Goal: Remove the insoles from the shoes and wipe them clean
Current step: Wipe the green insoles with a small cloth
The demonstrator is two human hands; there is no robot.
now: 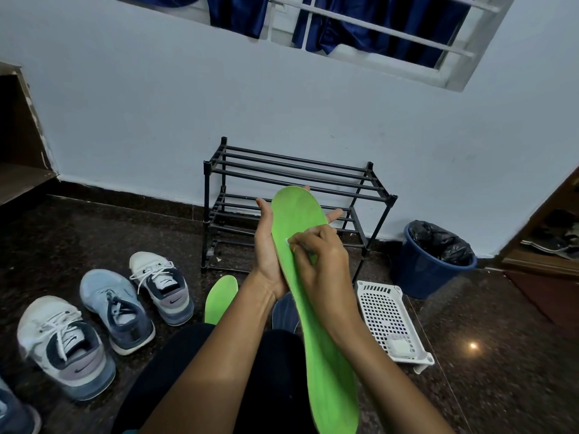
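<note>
three laced sneakers (116, 308) in white, grey and pale blue stood on the dark speckled stone floor (501, 386) at far left. right of them a flat lime-green foam insole (219, 299) lay on the floor. the left hand (268, 245) cradled a second lime-green insole (329, 371) from beneath, fingers spread flat behind its toe end. the right hand (322, 261) pinched a small white wipe (289, 242) in curled fingers, pressing it to that insole's middle. behind stood a black metal-bar shoe rack (291, 170). further right sat a white perforated plastic tray (385, 311), then a blue bucket (423, 277) lined with a black bag.
</note>
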